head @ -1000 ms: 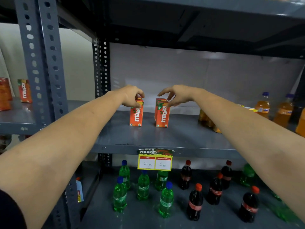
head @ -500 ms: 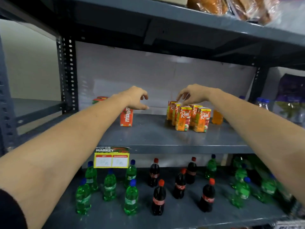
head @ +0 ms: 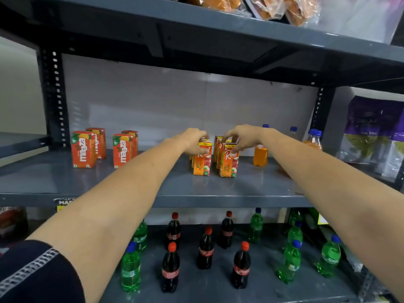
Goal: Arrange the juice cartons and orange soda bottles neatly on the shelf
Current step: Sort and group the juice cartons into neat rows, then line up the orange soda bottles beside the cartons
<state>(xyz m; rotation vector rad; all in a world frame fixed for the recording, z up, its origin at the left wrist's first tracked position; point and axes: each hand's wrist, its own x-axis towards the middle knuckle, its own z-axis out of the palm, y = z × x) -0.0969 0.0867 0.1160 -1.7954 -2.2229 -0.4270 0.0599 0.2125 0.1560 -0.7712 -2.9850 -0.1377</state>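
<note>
The grey metal shelf [head: 251, 186] at chest height carries cartons and bottles. At its left stand four red mango juice cartons [head: 84, 149], upright, in two pairs set front to back with a gap between the pairs. Near the middle stands a cluster of orange apple juice cartons [head: 228, 160], also upright, in two short rows running front to back. The left hand [head: 194, 139] rests on top of the front carton of the left row, fingers curled over its top edge, apparently gripping it. The right hand [head: 242, 136] sits on top of the right row, fingertips pinched at the front carton's top; whether it truly clamps the carton I cannot tell. Just right of the cartons stands an orange soda bottle [head: 260, 155] with a blue cap, and more of these [head: 313, 139] stand farther right, partly hidden by the right arm. The shelf below holds dark cola bottles [head: 241, 266] with red caps and green soda bottles [head: 130, 270] with blue caps, loosely spaced.
</note>
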